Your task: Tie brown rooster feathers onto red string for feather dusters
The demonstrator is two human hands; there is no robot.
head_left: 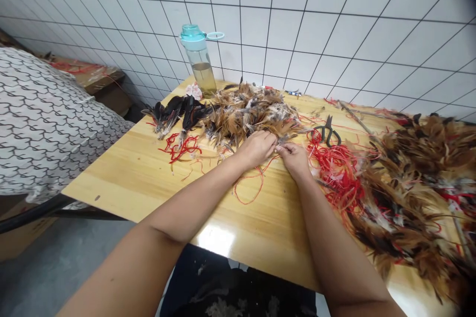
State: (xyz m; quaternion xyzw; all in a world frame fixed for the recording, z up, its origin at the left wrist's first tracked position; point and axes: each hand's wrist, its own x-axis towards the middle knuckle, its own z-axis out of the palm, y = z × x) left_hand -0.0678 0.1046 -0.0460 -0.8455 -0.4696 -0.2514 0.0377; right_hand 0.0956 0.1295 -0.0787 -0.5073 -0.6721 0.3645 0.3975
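My left hand is closed at the near edge of a pile of brown and white feathers, its fingers curled over small feathers. Right beside it, the thumb and fingers of my right hand pinch together, the two sets of fingertips nearly touching. A thin red string leads up to the fingertips from a loose loop on the tabletop; its end is hidden in the grip. Just right of my right hand lies a tangle of red string, with black-handled scissors behind it.
A wooden table stands against a white tiled wall. At its back is a bottle with a turquoise lid. Black feather bunches and red string lie left; more brown feathers cover the right. Patterned cloth is far left.
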